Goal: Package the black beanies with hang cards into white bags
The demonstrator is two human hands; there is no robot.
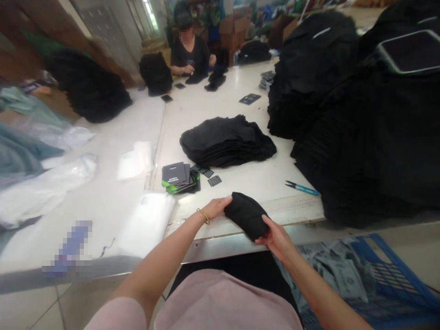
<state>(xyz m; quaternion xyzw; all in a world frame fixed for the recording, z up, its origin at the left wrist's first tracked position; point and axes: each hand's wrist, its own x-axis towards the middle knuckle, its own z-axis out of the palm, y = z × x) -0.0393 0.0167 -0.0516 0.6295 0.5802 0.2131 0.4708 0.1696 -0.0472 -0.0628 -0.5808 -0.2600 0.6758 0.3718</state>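
Note:
A folded black cloth garment is held between my two hands just over the front edge of the table. My left hand grips its upper left end, with the thumb on top. At its lower right end my right hand pinches the cloth between thumb and fingers. Beyond it lies a low pile of black garments. Left of that pile is a stack of printed cards, with small black tags beside it. Blue-handled thread snips rest to the right.
Tall heaps of black garments rise on the right, one with a phone on top. Clear plastic bags lie at left. A blue crate of packed bags stands below right. A co-worker sits across the table.

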